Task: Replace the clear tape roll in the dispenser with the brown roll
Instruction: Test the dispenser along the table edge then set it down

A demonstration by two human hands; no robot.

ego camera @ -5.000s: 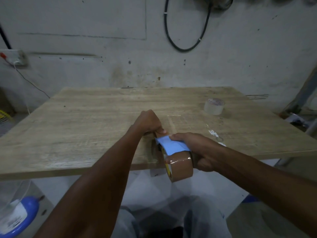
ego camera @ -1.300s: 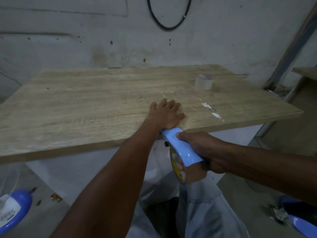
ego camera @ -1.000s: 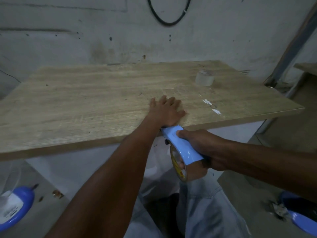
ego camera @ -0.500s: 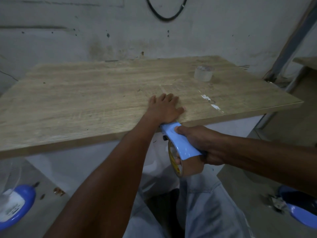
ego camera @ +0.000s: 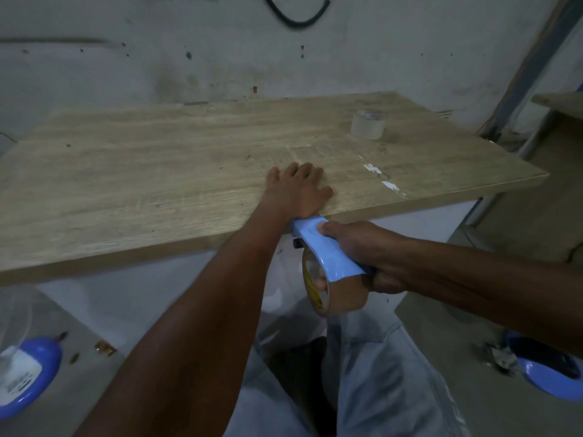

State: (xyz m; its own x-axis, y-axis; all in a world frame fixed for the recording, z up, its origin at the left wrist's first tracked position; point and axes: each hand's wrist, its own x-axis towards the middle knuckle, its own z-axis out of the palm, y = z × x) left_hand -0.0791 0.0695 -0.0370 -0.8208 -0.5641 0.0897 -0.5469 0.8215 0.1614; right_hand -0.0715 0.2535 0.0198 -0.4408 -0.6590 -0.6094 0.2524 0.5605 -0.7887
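My right hand (ego camera: 362,250) grips the light blue tape dispenser (ego camera: 326,247) just below the near edge of the wooden table (ego camera: 142,171). The brown tape roll (ego camera: 334,291) sits in the dispenser, hanging under its blue cover. The dispenser's front end meets the table edge beneath my left hand (ego camera: 298,190), which lies flat and palm-down on the tabletop with fingers spread. The clear tape roll (ego camera: 368,124) stands alone at the far right of the table.
White marks (ego camera: 383,179) and a faint tape strip (ego camera: 303,152) lie on the tabletop right of my left hand. Blue round objects sit on the floor at lower left (ego camera: 28,376) and lower right (ego camera: 552,370). A black cable (ego camera: 296,17) hangs on the wall.
Five seconds ago my left hand was closed at the dispenser's front; now it lies flat on the table. Over the last second the hands and dispenser barely moved.
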